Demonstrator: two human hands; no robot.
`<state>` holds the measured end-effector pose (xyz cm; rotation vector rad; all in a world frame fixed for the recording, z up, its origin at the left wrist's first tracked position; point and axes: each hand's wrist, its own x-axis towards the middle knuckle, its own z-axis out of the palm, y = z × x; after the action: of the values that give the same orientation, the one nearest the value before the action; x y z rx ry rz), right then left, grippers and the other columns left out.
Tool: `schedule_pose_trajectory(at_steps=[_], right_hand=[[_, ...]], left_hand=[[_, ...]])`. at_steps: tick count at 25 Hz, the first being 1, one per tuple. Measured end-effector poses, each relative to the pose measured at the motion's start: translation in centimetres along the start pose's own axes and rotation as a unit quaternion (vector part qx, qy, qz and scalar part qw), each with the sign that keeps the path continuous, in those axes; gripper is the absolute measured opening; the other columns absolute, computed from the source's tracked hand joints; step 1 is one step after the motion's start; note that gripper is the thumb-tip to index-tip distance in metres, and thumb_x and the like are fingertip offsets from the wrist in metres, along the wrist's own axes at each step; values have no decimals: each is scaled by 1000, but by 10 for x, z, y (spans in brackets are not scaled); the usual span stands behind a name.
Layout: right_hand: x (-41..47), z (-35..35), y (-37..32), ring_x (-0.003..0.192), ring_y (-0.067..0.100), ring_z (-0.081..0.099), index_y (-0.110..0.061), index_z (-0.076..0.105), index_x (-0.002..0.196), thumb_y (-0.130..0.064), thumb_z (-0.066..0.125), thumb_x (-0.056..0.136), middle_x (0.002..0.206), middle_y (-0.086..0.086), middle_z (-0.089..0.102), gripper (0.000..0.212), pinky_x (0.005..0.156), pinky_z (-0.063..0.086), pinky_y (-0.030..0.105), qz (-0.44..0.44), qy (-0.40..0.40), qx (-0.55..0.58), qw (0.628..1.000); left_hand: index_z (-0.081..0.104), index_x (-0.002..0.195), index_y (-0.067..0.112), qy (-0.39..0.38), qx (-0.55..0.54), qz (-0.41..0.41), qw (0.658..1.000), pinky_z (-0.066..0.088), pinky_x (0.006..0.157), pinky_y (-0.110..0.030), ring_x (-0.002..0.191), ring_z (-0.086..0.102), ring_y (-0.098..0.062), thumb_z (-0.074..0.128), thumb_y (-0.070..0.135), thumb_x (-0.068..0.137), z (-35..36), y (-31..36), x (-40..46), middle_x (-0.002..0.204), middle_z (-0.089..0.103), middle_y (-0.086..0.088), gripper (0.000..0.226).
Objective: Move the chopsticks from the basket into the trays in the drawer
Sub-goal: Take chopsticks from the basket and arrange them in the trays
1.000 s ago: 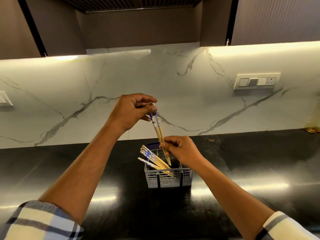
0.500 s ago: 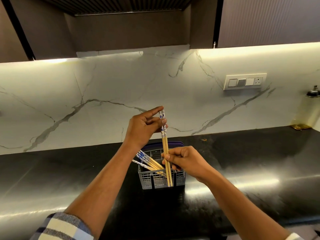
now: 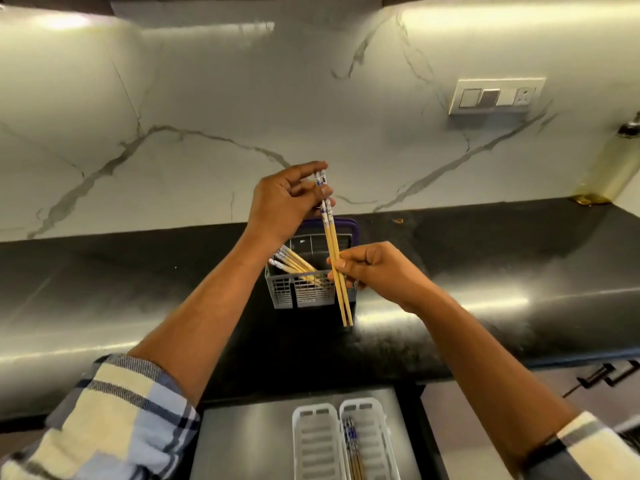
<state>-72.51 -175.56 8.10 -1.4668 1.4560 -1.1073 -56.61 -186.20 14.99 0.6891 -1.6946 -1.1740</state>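
Chopsticks (image 3: 335, 258), a pair with pale wooden shafts and white-and-blue patterned tops, are held nearly upright above the black countertop (image 3: 138, 306), in front of the basket (image 3: 304, 296). The left hand (image 3: 287, 202) pinches their patterned tops between thumb and fingers; the right hand (image 3: 374, 268) curls round their shafts lower down, with the tips poking out below it. The grey slotted basket stands toward the back edge of the countertop, by the marble wall (image 3: 207, 116), and more chopsticks (image 3: 294, 265) lean in its left side. Faint marks show inside the basket's back wall, too small to read. Below the countertop's front edge the drawer (image 3: 242, 441) is open with two white trays (image 3: 317, 441) side by side; the right tray holds a few chopsticks (image 3: 353, 445). A switch plate (image 3: 495, 97) sits on the wall, unlabelled.
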Motion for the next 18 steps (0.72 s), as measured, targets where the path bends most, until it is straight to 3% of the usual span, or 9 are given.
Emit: schedule_pose_trajectory(at_steps=[4, 7, 13, 18], right_hand=[[-20, 17, 31, 69, 9, 67, -23, 77, 90, -14, 62, 95, 81, 8, 76, 18, 64, 54, 18, 5, 41, 20, 999], [-32, 27, 54, 69, 11, 70, -21, 77, 89, -14, 63, 94, 80, 3, 77, 15, 67, 58, 23, 58, 46, 54, 996], [-63, 40, 100, 80, 20, 75, -11, 75, 96, -10, 67, 91, 85, 8, 78, 10, 78, 61, 34, 164, 21, 107, 980], [-87, 48, 128, 80, 18, 76, -11, 75, 97, -16, 68, 91, 84, 4, 78, 10, 75, 61, 27, 213, 12, 74, 974]], left_hand=[[67, 122, 20, 3, -39, -56, 998, 63, 73, -30, 86, 77, -20, 73, 8, 87, 10, -41, -36, 89, 79, -3, 37], [66, 122, 17, -6, -72, -105, 992, 63, 70, -30, 87, 77, -22, 72, 6, 88, 23, -71, -64, 90, 79, -6, 36], [68, 117, 19, -24, -111, -191, 975, 63, 79, -42, 88, 76, -29, 71, 0, 86, 42, -107, -102, 92, 78, -12, 36], [64, 124, 7, -39, -128, -252, 958, 63, 80, -42, 89, 73, -33, 69, -5, 86, 59, -126, -129, 95, 75, -17, 39]])
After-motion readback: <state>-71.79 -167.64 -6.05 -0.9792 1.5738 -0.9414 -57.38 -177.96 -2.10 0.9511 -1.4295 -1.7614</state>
